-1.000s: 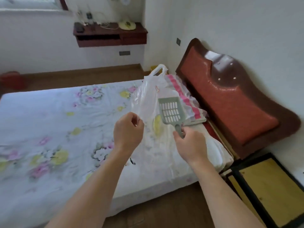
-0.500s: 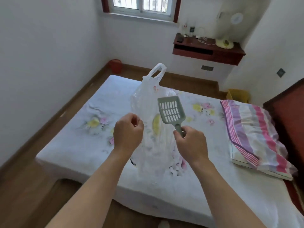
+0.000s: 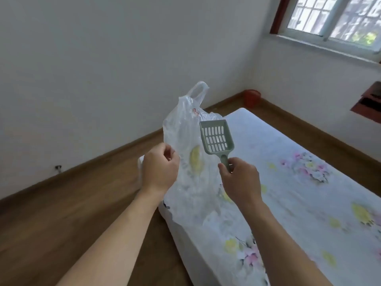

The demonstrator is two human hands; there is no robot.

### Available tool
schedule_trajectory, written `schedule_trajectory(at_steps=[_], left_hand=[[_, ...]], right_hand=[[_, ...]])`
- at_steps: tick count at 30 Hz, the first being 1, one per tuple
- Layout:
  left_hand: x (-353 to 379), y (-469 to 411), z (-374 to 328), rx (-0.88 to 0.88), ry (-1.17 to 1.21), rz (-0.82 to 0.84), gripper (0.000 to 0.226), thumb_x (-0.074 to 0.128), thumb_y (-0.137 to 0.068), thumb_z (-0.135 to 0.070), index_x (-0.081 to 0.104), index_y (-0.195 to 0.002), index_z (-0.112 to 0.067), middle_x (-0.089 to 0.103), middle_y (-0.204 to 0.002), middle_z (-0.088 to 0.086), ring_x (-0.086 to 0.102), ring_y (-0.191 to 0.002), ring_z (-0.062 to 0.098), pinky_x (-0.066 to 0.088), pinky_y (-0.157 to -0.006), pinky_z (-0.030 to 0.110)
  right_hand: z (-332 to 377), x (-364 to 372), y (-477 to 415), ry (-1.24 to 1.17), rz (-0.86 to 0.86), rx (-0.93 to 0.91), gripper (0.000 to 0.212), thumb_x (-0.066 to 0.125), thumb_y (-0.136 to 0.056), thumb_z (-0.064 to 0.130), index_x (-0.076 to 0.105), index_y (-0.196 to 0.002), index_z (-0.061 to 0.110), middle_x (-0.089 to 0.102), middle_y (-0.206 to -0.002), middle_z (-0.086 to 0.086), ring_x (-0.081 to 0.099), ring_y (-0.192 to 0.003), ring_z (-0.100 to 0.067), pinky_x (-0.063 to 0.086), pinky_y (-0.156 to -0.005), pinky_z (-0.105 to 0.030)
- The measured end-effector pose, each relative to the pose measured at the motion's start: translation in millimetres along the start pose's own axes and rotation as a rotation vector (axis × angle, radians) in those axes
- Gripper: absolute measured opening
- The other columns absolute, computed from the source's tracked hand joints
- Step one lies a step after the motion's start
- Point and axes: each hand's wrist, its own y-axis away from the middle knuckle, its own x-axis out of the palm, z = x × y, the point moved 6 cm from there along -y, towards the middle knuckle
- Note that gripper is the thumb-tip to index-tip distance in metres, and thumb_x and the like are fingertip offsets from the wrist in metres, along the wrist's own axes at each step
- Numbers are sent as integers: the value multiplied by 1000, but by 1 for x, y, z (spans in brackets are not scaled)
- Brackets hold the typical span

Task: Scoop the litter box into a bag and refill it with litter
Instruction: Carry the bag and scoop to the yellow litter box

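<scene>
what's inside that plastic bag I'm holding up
Nothing solid shows inside the plastic bag; it hangs limp and see-through. The yellow patch seen through it looks like the bed sheet's flower print. The left hand and creases hide part of it.

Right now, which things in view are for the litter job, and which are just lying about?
For the job:
plastic bag, pinched in the left hand
slotted scoop, in the right hand

Lying about:
bed
red bucket
wall shelf
</scene>
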Motion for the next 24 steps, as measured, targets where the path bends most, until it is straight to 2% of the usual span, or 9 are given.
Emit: schedule_trajectory(at_steps=[3, 6, 11, 14, 17, 20, 24], left_hand=[[-33, -13, 28, -32, -34, -103, 23, 60, -85, -18, 52, -64, -17, 56, -61, -2, 54, -60, 17, 43, -53, 30], [-68, -26, 59, -81, -88, -182, 20, 60, -85, -18, 54, -66, -18, 57, -62, -5, 55, -61, 13, 42, -53, 28], [-128, -56, 108, -121, -128, -281, 20, 61, -85, -17, 55, -66, -17, 57, -61, -3, 55, -59, 15, 43, -52, 30], [-160, -81, 136, -117, -126, -312, 20, 62, -84, -15, 55, -66, -15, 57, -60, -1, 55, -58, 17, 45, -52, 35], [-191, -113, 165, -116, -136, -329, 19, 61, -84, -17, 55, -66, -15, 57, -61, 1, 56, -58, 20, 48, -53, 40], [-219, -146, 192, -115, -140, -339, 19, 61, -84, -17, 55, -66, -15, 58, -62, 1, 56, -59, 20, 50, -54, 41], [-239, -188, 215, -116, -123, -316, 19, 61, -84, -16, 55, -66, -16, 58, -63, 0, 57, -61, 18, 52, -56, 40]], right_hand=[[37, 31, -13, 5, 78, -74, 24, 59, -92, 37, 64, -79, 17, 64, -67, 5, 56, -59, -14, 36, -53, -25], [75, 63, -19, -7, 144, -146, 28, 58, -92, 36, 56, -70, 18, 59, -61, 5, 49, -55, -12, 31, -49, -26], [143, 120, -31, -38, 222, -237, 30, 57, -93, 36, 59, -72, 13, 62, -62, 1, 56, -59, -17, 43, -55, -34], [184, 155, -39, -43, 226, -271, 32, 57, -92, 35, 58, -70, 12, 61, -58, 0, 55, -54, -17, 41, -50, -32], [224, 194, -49, -47, 238, -293, 33, 57, -92, 36, 60, -72, 11, 61, -59, 0, 55, -54, -17, 43, -51, -31], [261, 227, -60, -74, 240, -270, 34, 56, -92, 39, 58, -71, 12, 60, -59, 1, 54, -55, -18, 44, -51, -33], [297, 253, -77, -96, 227, -240, 33, 56, -90, 37, 56, -67, 13, 57, -55, 2, 49, -49, -16, 38, -46, -30]])
